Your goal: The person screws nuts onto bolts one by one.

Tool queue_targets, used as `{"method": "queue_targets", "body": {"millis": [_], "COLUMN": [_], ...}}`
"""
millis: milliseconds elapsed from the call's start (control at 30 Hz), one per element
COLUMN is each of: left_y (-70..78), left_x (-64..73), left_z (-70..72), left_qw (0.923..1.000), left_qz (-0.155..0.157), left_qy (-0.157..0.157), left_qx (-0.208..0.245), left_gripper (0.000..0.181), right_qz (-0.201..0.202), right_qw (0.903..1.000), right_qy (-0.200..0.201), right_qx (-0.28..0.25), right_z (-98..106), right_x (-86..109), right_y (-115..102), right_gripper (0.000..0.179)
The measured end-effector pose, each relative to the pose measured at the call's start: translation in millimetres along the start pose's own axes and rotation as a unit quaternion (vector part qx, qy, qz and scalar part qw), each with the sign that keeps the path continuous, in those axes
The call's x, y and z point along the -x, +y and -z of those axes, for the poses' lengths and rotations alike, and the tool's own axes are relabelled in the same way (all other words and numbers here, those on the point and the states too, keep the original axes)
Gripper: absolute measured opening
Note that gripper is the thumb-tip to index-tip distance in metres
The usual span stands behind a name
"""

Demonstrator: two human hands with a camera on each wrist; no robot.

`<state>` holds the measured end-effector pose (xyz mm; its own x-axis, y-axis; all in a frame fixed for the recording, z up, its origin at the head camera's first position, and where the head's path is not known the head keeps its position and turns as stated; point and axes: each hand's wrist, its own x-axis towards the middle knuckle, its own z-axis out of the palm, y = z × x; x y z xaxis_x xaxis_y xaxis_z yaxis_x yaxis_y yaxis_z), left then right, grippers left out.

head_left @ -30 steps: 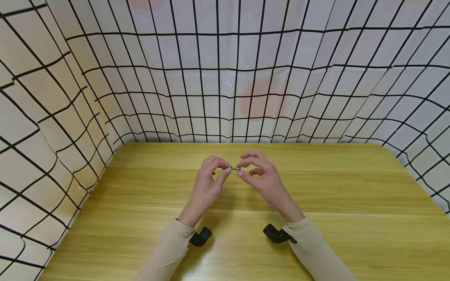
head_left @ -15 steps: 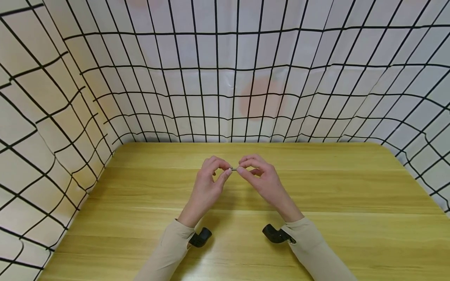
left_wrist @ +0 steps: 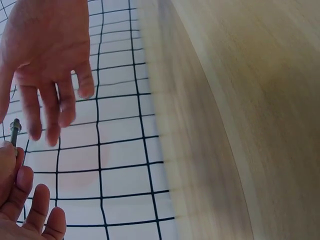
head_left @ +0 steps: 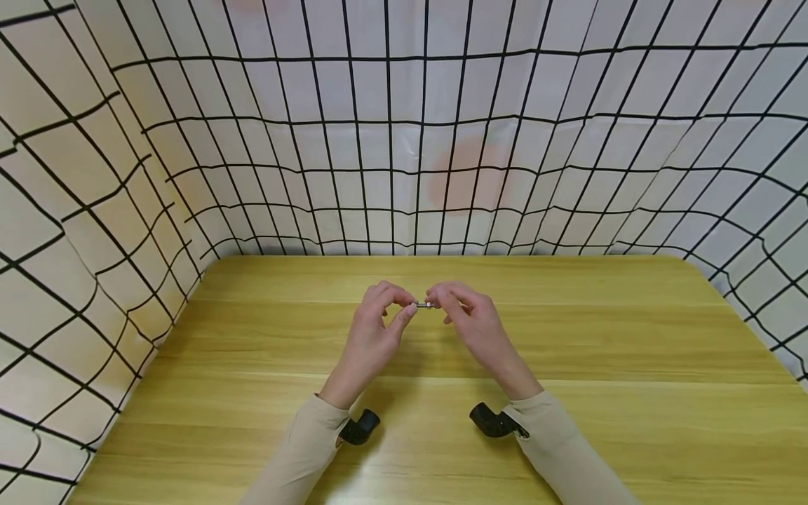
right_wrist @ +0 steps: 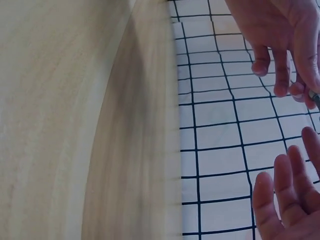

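A small metal bolt (head_left: 421, 305) lies roughly level in the head view, held above the table. My left hand (head_left: 374, 324) pinches one end between thumb and index finger. Toward the other end sits a nut (left_wrist: 15, 124), seen on the shank in the left wrist view. My right hand (head_left: 470, 319) is beside that free end, its thumb crossed over near the index finger. In the left wrist view the right fingers (left_wrist: 50, 107) stretch out loosely, apart from the bolt. The right wrist view shows just a bit of the bolt (right_wrist: 315, 98) at its right edge.
Below the hands spreads a wood-grain table (head_left: 252, 351). A white wall covering with a black grid (head_left: 353, 147) rises behind it and along both sides. Black wrist devices (head_left: 361, 426) stick out from both beige sleeves (head_left: 303, 442).
Half a second ago my right thumb and index finger closed over the bolt's free end. Now they have slid off it, the thumb swung across, and the nut shows again. My left hand stays put.
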<state>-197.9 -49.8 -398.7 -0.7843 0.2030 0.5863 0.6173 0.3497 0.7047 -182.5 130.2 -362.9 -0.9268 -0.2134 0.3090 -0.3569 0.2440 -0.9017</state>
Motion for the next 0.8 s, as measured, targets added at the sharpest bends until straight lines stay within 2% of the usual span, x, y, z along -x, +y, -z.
{"method": "queue_targets", "body": {"millis": [233,433,667,800], "left_y": [-0.2,-0.4,0.8,0.9], "left_x": [-0.4,-0.2,-0.1,-0.6], "left_z": [1.9,2.8,3.5,3.7], "left_qw": [1.0000,1.0000,1.0000,1.0000], "left_qz": [0.008,-0.001,-0.004,-0.002], "left_qy": [-0.003,0.006,0.001,0.000], "left_qx": [-0.002,-0.005,-0.004,0.006], "left_gripper": [0.004,0.001,0.008,0.008], "right_qz": [0.038,0.064,0.061,0.067], "right_qw": [0.9990,0.9976,0.9978,0.9974], "right_qy": [-0.017,-0.022,-0.020,-0.019], "right_qx": [-0.016,-0.014,-0.013,-0.019], "right_z": [3,4,2,2], "right_x": [0.3,-0.8,-6.6,-7.8], "right_y": [-1,3,32,39], "right_gripper": [0.023,0.020,0.014,0.012]}}
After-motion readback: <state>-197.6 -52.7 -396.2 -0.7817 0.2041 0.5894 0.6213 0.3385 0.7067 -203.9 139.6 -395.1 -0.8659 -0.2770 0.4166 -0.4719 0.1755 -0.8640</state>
